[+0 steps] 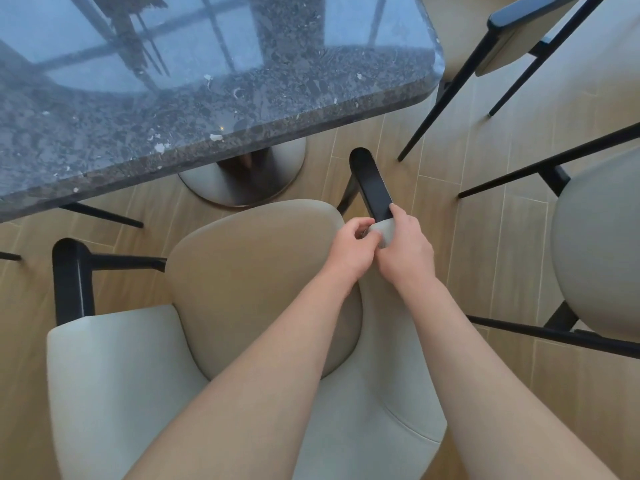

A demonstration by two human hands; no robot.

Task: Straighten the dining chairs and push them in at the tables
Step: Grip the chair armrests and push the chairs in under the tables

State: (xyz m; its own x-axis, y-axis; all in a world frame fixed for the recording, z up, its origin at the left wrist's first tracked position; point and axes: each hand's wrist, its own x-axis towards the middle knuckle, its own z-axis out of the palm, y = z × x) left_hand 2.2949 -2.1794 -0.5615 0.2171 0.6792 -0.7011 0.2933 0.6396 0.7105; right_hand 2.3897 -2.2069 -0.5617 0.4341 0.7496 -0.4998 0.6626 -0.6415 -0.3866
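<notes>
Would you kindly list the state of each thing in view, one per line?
Armchair: pulled out from the table, seat not yet under the top.
Right armrest: gripped at its near end by both hands.
Left hand: fingers curled on the armrest's padded end.
Right hand: wrapped over the armrest from its outer side.
Table: glossy stone top, standing on a round metal base.
Neighbouring chair: standing to the right, untouched.

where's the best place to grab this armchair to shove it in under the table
Grip both black armrests, coming from behind the curved backrest. The right armrest and left armrest point toward the stone table, so pushing evenly should keep the armchair straight. Both hands now hold only the right one.
</notes>
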